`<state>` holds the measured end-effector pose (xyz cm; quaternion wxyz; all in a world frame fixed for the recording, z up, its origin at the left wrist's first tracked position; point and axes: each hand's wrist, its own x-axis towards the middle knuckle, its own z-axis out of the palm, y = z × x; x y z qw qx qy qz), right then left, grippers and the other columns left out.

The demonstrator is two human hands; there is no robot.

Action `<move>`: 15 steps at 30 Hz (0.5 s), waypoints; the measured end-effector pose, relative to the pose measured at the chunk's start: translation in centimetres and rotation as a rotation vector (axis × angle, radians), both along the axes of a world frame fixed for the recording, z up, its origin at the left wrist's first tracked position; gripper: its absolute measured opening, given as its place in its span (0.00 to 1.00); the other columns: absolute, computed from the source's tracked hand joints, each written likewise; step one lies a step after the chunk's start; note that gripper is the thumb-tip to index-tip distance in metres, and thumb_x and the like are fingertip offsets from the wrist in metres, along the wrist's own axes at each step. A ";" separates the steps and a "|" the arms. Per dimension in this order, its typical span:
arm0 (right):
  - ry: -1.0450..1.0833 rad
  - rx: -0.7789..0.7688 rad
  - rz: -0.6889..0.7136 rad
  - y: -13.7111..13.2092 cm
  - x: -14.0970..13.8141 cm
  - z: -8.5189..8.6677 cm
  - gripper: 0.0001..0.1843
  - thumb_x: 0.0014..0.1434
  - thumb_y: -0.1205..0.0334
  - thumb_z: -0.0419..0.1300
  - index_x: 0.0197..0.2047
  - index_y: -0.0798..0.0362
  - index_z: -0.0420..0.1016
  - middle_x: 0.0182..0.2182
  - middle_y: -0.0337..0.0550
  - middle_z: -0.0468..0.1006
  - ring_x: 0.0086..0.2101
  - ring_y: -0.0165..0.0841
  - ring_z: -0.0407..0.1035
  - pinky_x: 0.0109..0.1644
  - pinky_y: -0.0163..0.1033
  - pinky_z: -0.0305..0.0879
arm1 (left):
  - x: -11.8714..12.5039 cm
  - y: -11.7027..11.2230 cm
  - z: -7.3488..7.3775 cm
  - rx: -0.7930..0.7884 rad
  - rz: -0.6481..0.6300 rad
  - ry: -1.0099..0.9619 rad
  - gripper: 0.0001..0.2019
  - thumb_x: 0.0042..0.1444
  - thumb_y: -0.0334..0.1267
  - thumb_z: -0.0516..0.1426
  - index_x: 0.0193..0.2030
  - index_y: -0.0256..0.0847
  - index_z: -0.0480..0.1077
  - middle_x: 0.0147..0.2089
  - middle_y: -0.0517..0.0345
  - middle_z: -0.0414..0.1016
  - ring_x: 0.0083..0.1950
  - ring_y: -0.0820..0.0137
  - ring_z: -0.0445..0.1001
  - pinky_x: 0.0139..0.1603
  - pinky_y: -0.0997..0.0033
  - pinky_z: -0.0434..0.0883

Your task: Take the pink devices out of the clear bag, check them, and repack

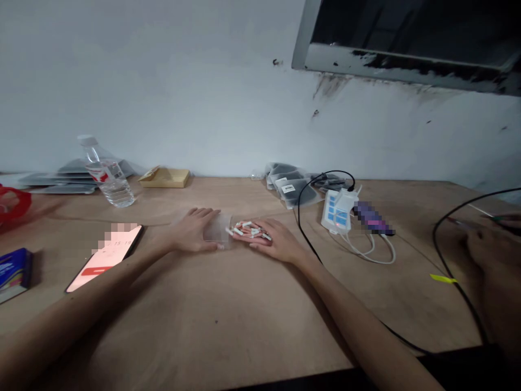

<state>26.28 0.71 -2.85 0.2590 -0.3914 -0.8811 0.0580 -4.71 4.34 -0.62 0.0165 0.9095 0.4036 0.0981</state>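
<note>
My left hand (193, 231) lies flat on the wooden table (228, 315), fingers stretched out and resting on a small clear plastic bag (217, 228). My right hand (272, 241) rests palm up beside it, cupping several small white and red pieces (250, 229) in its fingers. The pieces sit right at the bag's open edge. Both forearms reach in from the bottom of the view.
A phone (106, 256) with a lit screen lies at the left, a water bottle (106, 174) and a tan box (165, 177) behind it. Dark packets (291, 187), a white charger (338, 210) and black cables lie at the right. Another person's hand (490, 244) is at the far right.
</note>
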 end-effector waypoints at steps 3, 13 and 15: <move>-0.123 0.029 0.027 0.0 0.1 0.0 0.31 0.63 0.44 0.62 0.65 0.48 0.69 0.62 0.54 0.72 0.59 0.50 0.66 0.64 0.60 0.60 | 0.1 -0.1 -0.1 -0.011 -0.043 0.009 0.50 0.51 0.72 0.57 0.72 0.42 0.55 0.68 0.39 0.65 0.68 0.46 0.64 0.68 0.47 0.57; -0.219 0.005 0.006 -0.8 -1.0 0.1 0.33 0.66 0.39 0.57 0.70 0.40 0.63 0.69 0.51 0.63 0.67 0.50 0.57 0.68 0.64 0.53 | 2.3 -2.2 -0.9 0.064 0.028 0.014 0.50 0.48 0.73 0.57 0.69 0.38 0.59 0.66 0.36 0.65 0.67 0.43 0.63 0.67 0.44 0.57; -0.178 -0.009 -0.004 -0.7 -0.9 -0.2 0.32 0.68 0.40 0.55 0.70 0.43 0.64 0.68 0.52 0.64 0.66 0.49 0.59 0.68 0.63 0.53 | 2.8 -2.5 -0.9 0.069 0.040 0.034 0.49 0.49 0.73 0.56 0.68 0.36 0.59 0.66 0.35 0.65 0.67 0.42 0.62 0.67 0.43 0.56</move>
